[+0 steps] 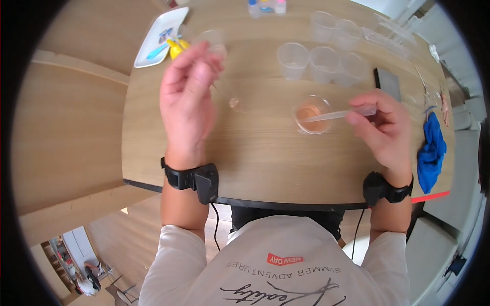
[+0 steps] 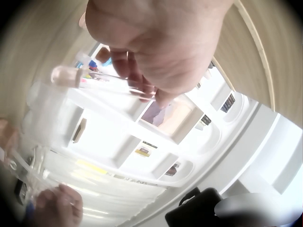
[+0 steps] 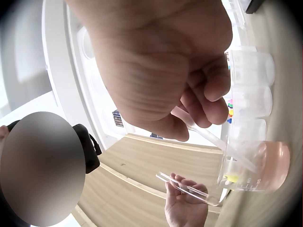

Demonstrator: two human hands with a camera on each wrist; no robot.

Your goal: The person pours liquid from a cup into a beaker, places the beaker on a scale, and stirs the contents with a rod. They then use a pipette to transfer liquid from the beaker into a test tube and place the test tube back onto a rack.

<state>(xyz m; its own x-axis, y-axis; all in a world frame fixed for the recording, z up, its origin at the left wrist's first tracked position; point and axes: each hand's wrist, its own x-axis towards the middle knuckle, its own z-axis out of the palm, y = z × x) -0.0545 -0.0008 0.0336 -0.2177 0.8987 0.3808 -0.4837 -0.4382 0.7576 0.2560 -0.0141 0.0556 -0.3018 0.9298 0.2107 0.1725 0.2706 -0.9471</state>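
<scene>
My left hand pinches the upper end of a clear test tube, which slants away from the fingers; its rounded bottom has a pinkish tint and hangs above the table. Between the fingers and thumb of my right hand is a translucent plastic pipette. The pipette points down into a clear cup of orange-pink liquid. In the right wrist view, the pipette's lower end is inside that cup, below my right hand.
Several translucent cups stand behind the liquid cup. A white tray and a yellow object are at the back left. Small bottles stand at the far edge. A dark flat object, a rack and blue cloth are at the right.
</scene>
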